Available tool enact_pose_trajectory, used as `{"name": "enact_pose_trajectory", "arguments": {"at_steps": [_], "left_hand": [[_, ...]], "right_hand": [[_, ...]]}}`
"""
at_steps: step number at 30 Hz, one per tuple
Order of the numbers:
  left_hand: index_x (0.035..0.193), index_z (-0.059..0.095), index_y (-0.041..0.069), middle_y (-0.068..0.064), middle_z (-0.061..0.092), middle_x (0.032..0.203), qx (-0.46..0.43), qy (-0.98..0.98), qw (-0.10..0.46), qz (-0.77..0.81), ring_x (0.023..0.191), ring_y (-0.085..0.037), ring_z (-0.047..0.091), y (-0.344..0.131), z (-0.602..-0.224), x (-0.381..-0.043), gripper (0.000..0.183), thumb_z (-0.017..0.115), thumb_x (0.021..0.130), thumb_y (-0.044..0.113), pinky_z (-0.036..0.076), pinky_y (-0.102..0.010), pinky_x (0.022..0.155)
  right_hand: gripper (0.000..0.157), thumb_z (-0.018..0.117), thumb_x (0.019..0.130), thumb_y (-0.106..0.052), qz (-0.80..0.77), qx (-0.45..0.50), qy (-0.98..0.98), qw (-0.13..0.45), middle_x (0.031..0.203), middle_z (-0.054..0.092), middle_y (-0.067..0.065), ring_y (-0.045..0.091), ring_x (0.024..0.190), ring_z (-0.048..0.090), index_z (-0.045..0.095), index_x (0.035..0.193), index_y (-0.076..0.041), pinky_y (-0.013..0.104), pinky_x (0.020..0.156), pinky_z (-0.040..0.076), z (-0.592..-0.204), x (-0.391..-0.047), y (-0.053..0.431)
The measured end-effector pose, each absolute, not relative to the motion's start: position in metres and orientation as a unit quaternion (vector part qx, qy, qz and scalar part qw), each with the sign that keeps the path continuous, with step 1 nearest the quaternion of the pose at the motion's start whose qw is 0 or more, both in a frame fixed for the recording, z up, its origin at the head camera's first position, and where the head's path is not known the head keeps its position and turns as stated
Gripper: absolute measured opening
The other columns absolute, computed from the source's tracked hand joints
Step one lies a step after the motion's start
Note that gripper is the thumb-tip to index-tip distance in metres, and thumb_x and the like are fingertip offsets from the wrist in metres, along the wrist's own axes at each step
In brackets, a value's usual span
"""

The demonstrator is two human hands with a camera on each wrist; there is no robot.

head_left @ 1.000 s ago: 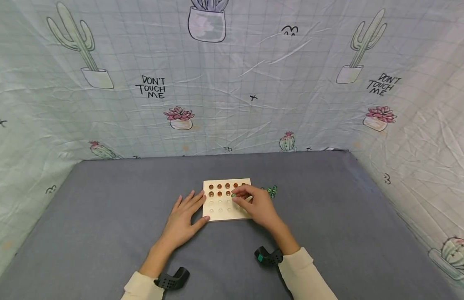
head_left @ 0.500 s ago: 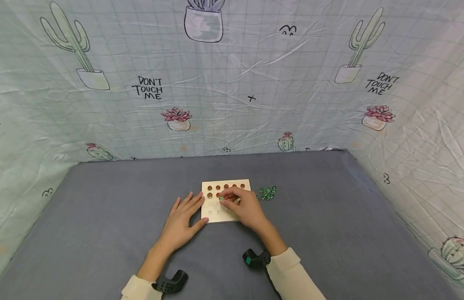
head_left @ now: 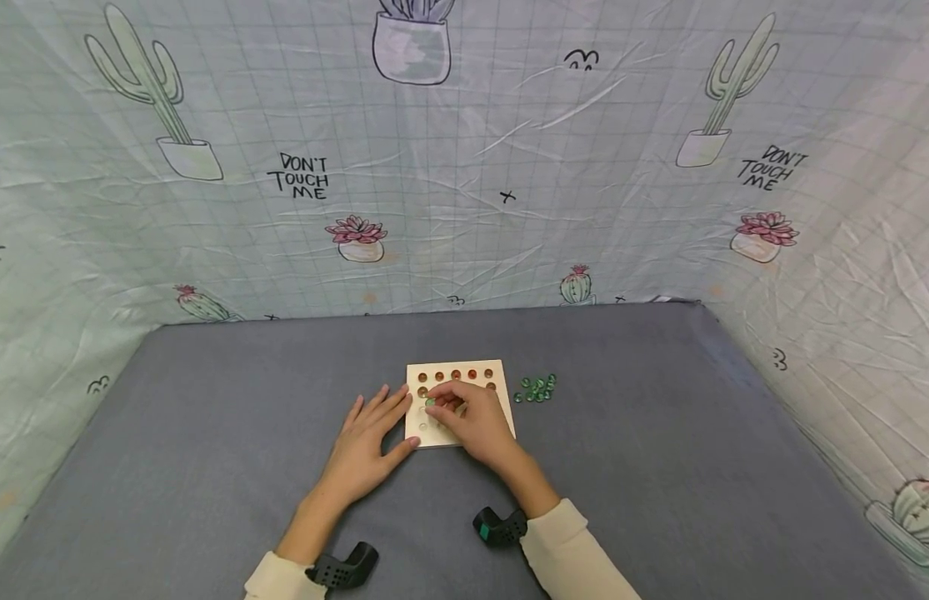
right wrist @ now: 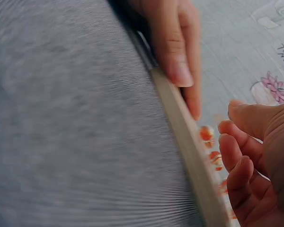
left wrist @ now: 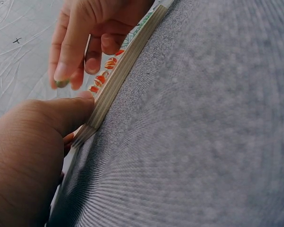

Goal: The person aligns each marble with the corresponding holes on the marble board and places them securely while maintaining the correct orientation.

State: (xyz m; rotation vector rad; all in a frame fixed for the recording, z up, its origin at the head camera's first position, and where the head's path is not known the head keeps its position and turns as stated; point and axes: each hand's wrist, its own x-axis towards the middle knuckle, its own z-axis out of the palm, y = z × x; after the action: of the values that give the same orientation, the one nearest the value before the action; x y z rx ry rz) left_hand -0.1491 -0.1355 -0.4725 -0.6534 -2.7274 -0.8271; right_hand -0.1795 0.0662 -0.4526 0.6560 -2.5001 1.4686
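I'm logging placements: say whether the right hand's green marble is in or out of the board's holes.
Out: the right hand pinches the green marble, and the left wrist view shows it above the board.

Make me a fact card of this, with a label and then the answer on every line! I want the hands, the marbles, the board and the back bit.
Left hand: fingers spread, touching the left edge of the wooden board
Right hand: pinching one green marble over the board's left part
Orange marbles: five along the far row; second row partly hidden
Loose green marbles: clustered right of the board
Table cover: gray cloth
Backdrop: pale sheet with cactus drawings
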Motion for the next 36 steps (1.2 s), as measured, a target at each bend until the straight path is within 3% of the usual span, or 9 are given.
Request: {"name": "enact_pose_trajectory", "arguments": {"at_steps": [20,36], "left_hand": [[0.14,0.051,0.007,-0.007,0.044,0.146,-0.22,-0.929,0.108,-0.278,0.138,-0.033,0.031,-0.134,-0.471,-0.149,0.064,0.069,0.087,0.037,0.013,-0.057,0.113],[0.139,0.051,0.007,-0.007,0.044,0.146,-0.223,-0.926,0.12,-0.282,0.137,-0.033,0.032,-0.135,-0.476,-0.149,0.063,0.069,0.087,0.038,0.014,-0.057,0.112]], "right_hand": [[0.014,0.076,0.083,-0.021,0.393,0.194,-0.89,0.123,0.071,0.057,-0.012,0.001,0.057,0.047,0.073,0.096,-0.016,0.019,0.051,0.039,-0.465,-0.178,0.056],[0.014,0.078,0.081,-0.018,0.394,0.167,-0.895,0.129,0.072,0.058,-0.012,0.001,0.057,0.045,0.076,0.095,-0.018,0.02,0.047,0.037,-0.464,-0.173,0.05]]}}
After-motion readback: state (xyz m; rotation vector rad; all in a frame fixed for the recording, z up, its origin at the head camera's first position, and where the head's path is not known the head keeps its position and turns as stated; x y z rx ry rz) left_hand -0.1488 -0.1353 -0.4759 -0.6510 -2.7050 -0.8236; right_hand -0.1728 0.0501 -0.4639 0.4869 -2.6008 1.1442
